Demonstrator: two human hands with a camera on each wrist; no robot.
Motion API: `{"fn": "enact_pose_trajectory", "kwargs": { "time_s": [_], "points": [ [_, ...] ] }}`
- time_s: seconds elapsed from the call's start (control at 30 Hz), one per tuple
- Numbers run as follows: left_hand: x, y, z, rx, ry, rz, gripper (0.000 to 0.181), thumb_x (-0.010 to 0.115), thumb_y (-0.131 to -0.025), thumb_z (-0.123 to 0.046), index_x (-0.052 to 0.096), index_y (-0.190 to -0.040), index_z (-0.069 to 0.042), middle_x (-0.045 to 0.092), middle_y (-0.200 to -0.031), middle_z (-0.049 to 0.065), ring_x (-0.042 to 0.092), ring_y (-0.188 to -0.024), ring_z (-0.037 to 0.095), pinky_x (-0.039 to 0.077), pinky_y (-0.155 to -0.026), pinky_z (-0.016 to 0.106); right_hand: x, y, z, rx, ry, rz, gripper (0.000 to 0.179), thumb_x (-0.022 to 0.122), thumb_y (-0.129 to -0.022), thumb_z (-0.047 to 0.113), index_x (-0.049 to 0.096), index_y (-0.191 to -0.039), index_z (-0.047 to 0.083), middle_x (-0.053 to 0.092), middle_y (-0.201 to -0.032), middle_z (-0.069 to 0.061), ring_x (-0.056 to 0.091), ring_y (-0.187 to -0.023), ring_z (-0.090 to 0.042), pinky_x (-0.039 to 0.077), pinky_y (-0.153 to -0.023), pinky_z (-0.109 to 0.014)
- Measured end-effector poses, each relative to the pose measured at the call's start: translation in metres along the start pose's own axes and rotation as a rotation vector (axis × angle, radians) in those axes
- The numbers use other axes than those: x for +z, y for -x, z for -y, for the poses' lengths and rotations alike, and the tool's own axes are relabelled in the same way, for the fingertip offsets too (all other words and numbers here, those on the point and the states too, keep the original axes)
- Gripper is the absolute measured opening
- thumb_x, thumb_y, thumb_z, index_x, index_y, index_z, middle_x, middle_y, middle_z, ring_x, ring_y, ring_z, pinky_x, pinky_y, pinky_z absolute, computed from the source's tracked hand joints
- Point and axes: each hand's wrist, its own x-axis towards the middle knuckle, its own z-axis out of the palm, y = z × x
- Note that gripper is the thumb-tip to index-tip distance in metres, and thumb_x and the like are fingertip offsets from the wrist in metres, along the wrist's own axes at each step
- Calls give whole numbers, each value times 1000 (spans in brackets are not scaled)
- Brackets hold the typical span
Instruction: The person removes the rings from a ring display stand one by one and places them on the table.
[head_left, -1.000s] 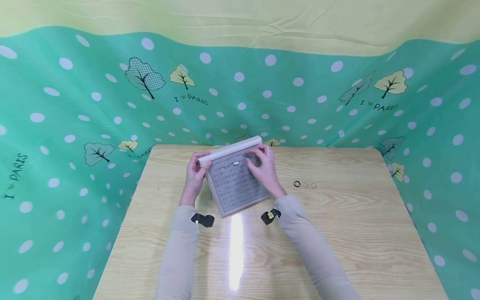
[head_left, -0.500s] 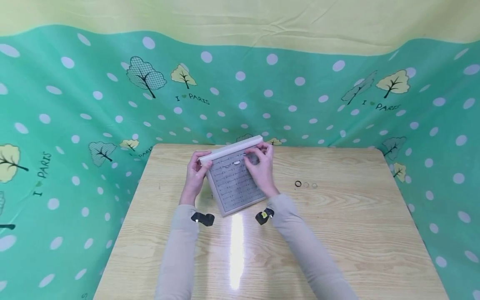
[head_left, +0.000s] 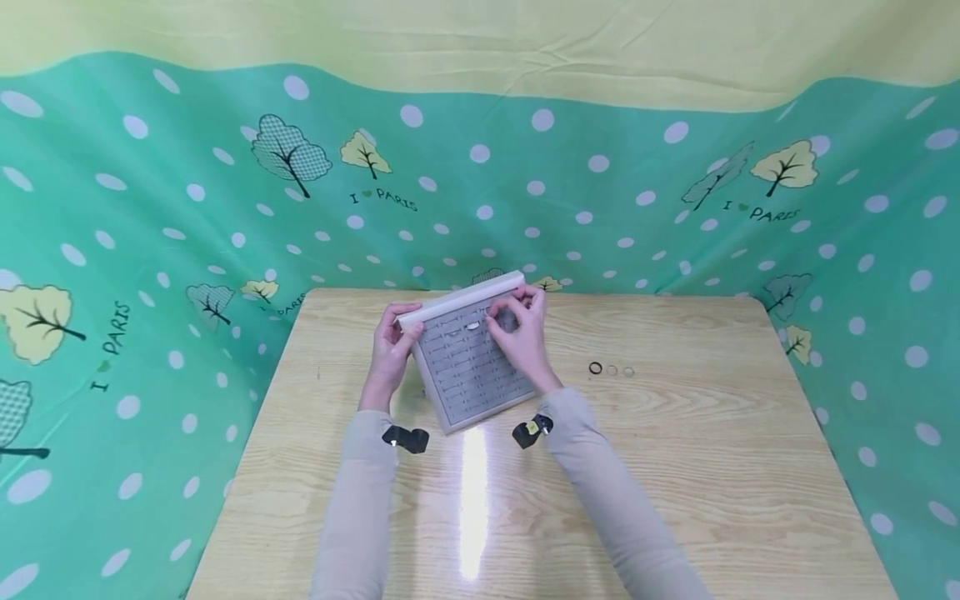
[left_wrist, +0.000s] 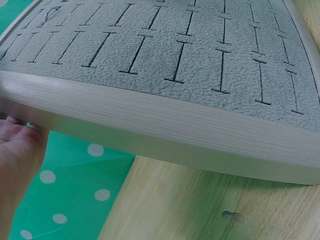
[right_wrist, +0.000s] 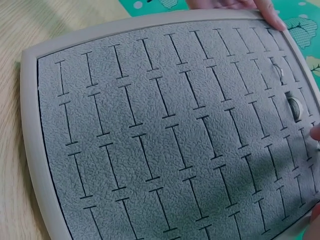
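A grey ring display tray (right_wrist: 30, 125) with a pale frame and rows of slits sits tilted on the table. My left hand (head_left: 387, 357) grips its upper left corner, thumb over the frame and fingers behind. Near the upper right of the tray, my right hand (head_left: 523, 335) pinches a small ring (head_left: 487, 312) at a slit, mostly hidden by the fingers. A wide silvery ring (right_wrist: 295, 108) is seated in a slit beside it, and a thinner ring (right_wrist: 278, 71) stands farther along. Only bits of the right fingers show at the edge of the right wrist view.
On the wooden table (head_left: 705, 467), right of the tray, lie a black ring (head_left: 596, 367) and two thin pale rings, one at the middle (head_left: 612, 370) and one at the end (head_left: 628, 372). A green dotted curtain (head_left: 480, 192) surrounds the table's back and sides.
My right hand has shifted slightly left over the tray, its fingertips staying at the same slit. The left hand and the tray have kept their places.
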Motion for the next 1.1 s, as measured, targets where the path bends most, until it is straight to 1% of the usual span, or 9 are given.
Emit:
{"fn": "enact_pose_trajectory", "kwargs": {
  "time_s": [0.1, 0.27, 0.37, 0.53, 0.67, 0.77, 0.9, 1.0, 1.1],
  "points": [
    [0, 0, 1, -1, 0, -1, 30, 53, -93, 9, 41, -120, 11, 58, -109, 6, 62, -87, 17, 57, -73, 31, -2, 0, 0, 12, -21, 21, 15, 76, -72, 1, 63, -79, 4, 37, -114, -15, 34, -107, -28, 32, -92, -34],
    [1, 1, 2, 1, -8, 0, 31, 53, -92, 7, 42, -121, 10, 58, -109, 7, 62, -87, 17, 57, -73, 31, -5, 3, 1, 54, -59, 68, 14, 75, -75, 2, 63, -80, 7, 38, -116, -12, 32, -110, -26, 31, -94, -35],
    [0, 1, 3, 4, -14, 1, 31, 53, -92, 7, 42, -121, 9, 58, -108, 7, 62, -87, 17, 57, -72, 32, -8, 5, 1, 63, -78, 88, 14, 74, -77, 2, 63, -81, 8, 41, -117, -10, 31, -113, -25, 31, -96, -36],
    [0, 1, 3, 6, -6, 0, 31, 53, -93, 8, 41, -121, 11, 59, -106, 6, 62, -85, 17, 57, -71, 31, -11, 7, -2, 52, -109, 80, 13, 73, -80, -1, 63, -84, 6, 52, -114, -10, 36, -114, -24, 30, -100, -38],
    [1, 0, 2, 1, 1, 5, 32, 51, -93, 10, 39, -122, 13, 60, -104, 5, 63, -84, 16, 57, -71, 30, -13, 11, -2, 43, -142, 59, 12, 71, -80, -6, 64, -86, 1, 59, -107, -15, 42, -110, -28, 29, -98, -40],
    [2, 0, 0, -7, 0, 12, 31, 49, -93, 12, 37, -122, 14, 61, -104, 3, 63, -84, 15, 57, -71, 30, -19, 14, 12, 39, -159, 58, 11, 69, -80, -10, 63, -87, -5, 59, -107, -23, 43, -110, -34, 30, -98, -41],
    [4, 1, -6, -15, -5, 16, 31, 47, -93, 15, 36, -122, 16, 61, -103, 3, 63, -84, 15, 57, -72, 29, -28, 17, 31, 51, -158, 72, 11, 67, -80, -12, 61, -89, -9, 58, -108, -28, 43, -108, -38, 31, -98, -39],
    [7, 2, -12, -19, -10, 16, 30, 47, -93, 15, 36, -121, 16, 60, -103, 3, 63, -84, 15, 57, -72, 29, -32, 20, 34, 84, -152, 83, 11, 66, -81, -11, 62, -90, -9, 58, -108, -27, 43, -107, -35, 32, -97, -40],
    [10, 4, -16, -12, -8, 18, 29, 47, -93, 15, 36, -121, 16, 60, -104, 3, 63, -84, 15, 57, -73, 29, -36, 23, 35, 120, -144, 87, 10, 66, -81, -10, 62, -91, -9, 58, -108, -27, 43, -108, -32, 35, -96, -46]
  ]
}}
